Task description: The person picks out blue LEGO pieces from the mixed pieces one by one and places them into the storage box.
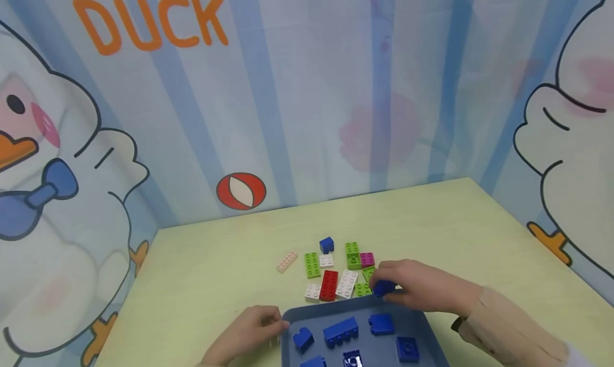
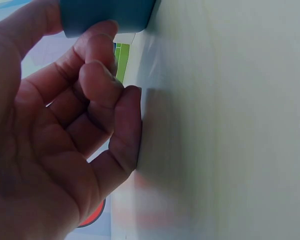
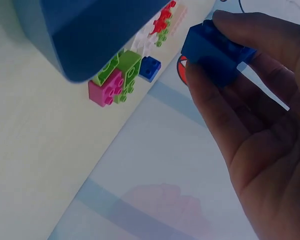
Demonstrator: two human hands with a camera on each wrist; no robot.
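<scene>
My right hand pinches a blue toy brick between thumb and fingers, just above the far right corner of a blue-grey tray. At the tray's far left corner, my left hand grips the rim with thumb and curled index finger; the left wrist view shows the other fingers bent beside the tray wall. Inside the tray lie several blue bricks, among them a long brick, a square one and one at the left. The tray's near part is cut off.
Beyond the tray, loose bricks lie on the pale yellow table: a red brick, white, green, magenta, pale pink and another blue brick. A printed curtain borders the table's back.
</scene>
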